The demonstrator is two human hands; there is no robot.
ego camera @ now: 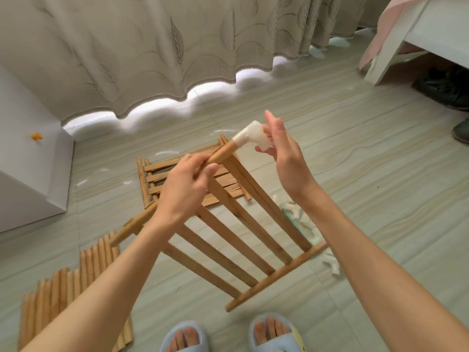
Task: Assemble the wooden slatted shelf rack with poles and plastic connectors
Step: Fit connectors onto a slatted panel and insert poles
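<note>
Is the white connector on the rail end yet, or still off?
On: the connector caps the rail end; how deep, cannot tell. Right hand steadies it.

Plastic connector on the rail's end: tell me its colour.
White, slightly translucent. The plastic connector shows in the head view, capping the wooden rail held by the left hand.
</note>
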